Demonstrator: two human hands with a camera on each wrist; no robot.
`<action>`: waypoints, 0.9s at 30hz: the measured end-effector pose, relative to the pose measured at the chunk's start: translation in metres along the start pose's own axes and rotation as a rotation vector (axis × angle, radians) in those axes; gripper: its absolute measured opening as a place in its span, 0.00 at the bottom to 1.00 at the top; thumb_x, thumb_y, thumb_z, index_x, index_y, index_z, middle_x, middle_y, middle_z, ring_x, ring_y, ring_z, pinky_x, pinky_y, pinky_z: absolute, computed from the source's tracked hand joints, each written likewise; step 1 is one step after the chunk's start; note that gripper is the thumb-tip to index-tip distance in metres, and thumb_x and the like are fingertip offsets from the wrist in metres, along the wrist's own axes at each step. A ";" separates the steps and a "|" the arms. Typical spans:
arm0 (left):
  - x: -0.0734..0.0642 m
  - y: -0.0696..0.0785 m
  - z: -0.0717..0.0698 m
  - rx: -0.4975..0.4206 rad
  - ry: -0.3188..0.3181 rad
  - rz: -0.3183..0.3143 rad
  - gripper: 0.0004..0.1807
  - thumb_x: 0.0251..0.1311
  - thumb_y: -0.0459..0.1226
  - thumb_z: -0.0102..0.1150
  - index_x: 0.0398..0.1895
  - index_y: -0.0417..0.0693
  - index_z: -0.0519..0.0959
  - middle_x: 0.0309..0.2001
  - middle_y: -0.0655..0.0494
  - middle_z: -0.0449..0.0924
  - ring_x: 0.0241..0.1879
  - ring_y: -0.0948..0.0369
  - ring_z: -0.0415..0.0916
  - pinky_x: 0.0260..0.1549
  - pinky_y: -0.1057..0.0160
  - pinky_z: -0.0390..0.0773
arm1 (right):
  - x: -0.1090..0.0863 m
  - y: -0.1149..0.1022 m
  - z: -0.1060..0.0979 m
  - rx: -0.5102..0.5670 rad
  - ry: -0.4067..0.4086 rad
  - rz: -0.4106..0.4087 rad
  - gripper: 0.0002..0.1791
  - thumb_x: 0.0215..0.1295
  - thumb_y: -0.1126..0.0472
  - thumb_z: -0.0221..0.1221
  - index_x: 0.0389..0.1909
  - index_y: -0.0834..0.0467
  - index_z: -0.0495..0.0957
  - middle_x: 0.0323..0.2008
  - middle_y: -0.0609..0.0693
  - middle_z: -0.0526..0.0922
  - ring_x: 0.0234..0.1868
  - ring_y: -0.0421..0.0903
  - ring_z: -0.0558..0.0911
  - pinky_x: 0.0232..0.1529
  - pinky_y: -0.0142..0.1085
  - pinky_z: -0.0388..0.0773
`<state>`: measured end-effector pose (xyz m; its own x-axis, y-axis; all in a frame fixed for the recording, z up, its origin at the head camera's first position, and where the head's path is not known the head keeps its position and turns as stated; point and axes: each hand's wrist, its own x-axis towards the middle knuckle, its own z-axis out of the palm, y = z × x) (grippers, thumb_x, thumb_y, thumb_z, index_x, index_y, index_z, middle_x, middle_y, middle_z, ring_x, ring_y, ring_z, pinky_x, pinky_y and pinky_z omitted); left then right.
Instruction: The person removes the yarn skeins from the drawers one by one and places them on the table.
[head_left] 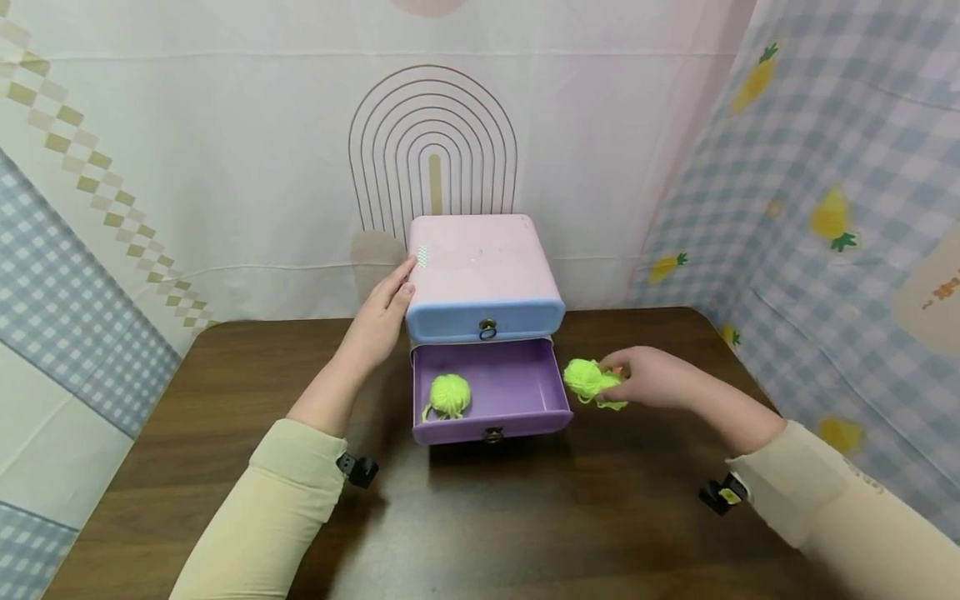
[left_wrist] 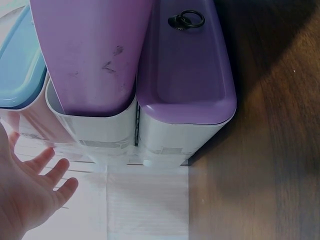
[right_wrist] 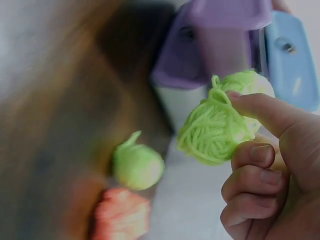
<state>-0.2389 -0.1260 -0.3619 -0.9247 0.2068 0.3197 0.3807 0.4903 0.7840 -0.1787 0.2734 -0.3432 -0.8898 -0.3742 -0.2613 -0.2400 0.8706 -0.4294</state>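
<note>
A small chest of drawers has a pink top [head_left: 476,254], a closed blue drawer [head_left: 517,321] and a purple drawer [head_left: 517,387] pulled out. Inside that drawer, at its left, lies a yellow-green ball of yarn [head_left: 450,394]. My left hand [head_left: 378,325] rests its fingertips against the chest's left side, fingers fairly straight. Right of the open drawer, my right hand [head_left: 652,379] pinches another yellow-green ball of yarn [right_wrist: 215,130] between thumb and fingers. A second green bulge shows behind it; whether it is a separate ball I cannot tell.
On the table beneath my right hand lie a green yarn ball [right_wrist: 137,166] and an orange-red one [right_wrist: 121,215], both blurred. Another purple drawer [left_wrist: 187,65], closed, sits below the open one. Patterned cloth [head_left: 247,150] hangs behind the brown table [head_left: 480,533].
</note>
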 end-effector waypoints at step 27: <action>-0.002 0.002 0.000 0.009 -0.002 -0.024 0.29 0.77 0.55 0.34 0.78 0.67 0.56 0.77 0.51 0.53 0.75 0.51 0.49 0.71 0.44 0.51 | 0.020 0.056 0.036 -0.201 -0.052 0.060 0.23 0.56 0.59 0.70 0.53 0.61 0.81 0.49 0.55 0.83 0.34 0.44 0.76 0.38 0.44 0.76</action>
<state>-0.2369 -0.1257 -0.3612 -0.9337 0.1962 0.2996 0.3581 0.5028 0.7867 -0.1960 0.3036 -0.4036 -0.8847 -0.3314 -0.3279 -0.2648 0.9361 -0.2317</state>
